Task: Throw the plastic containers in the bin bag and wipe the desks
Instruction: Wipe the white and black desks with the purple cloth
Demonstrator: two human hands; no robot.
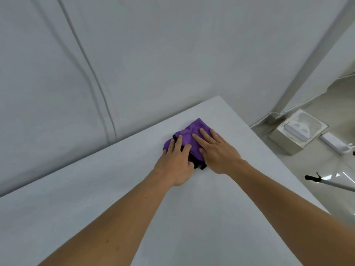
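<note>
A folded purple cloth (194, 131) with a dark edge lies on the white desk (115, 189), near its far right corner. My left hand (175, 162) rests flat on the cloth's left side, fingers straight. My right hand (217, 150) presses on its right side with fingers spread and straight. Most of the cloth is covered by the two hands. No plastic containers or bin bag are in view.
A white wall (153, 54) stands right behind the desk. On the floor to the right are a square beige box (295, 131), a white power strip (334, 143) and a metal pole with a black tip (326, 183). The desk's right edge runs diagonally close to my right arm.
</note>
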